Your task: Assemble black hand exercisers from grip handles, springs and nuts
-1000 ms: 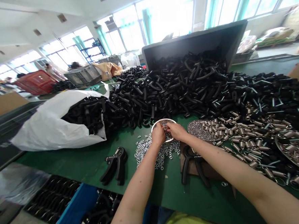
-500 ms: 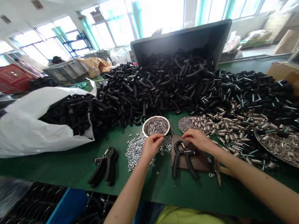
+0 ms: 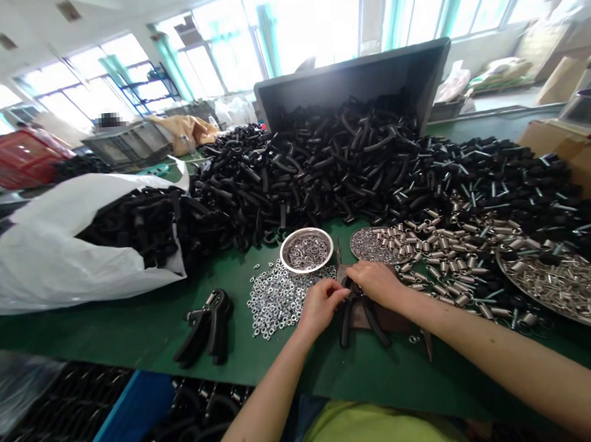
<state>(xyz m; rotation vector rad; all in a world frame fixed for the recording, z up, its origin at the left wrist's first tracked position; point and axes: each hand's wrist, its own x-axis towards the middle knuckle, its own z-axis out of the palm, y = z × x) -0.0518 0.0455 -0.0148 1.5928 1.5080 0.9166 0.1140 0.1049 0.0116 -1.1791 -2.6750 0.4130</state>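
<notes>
A black spring hand grip [image 3: 376, 323] lies on a brown pad [image 3: 391, 316], its two handles pointing towards me. Over its upper end, my right hand [image 3: 377, 283] is closed with curled fingers, hiding the spring. My left hand [image 3: 324, 304] pinches at the grip's left side, fingertips almost meeting those of the right. Whatever is between the left fingers is too small to make out. Beside the left hand spreads a heap of small metal nuts [image 3: 275, 302], and behind it stands a round metal bowl [image 3: 308, 271] of small rings. A second hand grip [image 3: 214, 326] rests farther left.
Black handles [image 3: 312, 173] are piled across the back, spilling from a grey bin [image 3: 351, 77]. A white sack [image 3: 74, 208] lies left. Springs [image 3: 448, 258] and a tray of metal pins [image 3: 570, 291] are on the right. A blue-sided box [image 3: 122, 418] sits below the table edge.
My left hand has moved right and down, from the bowl's front to the hand grip. My right hand has shifted left, now covering the grip's upper end.
</notes>
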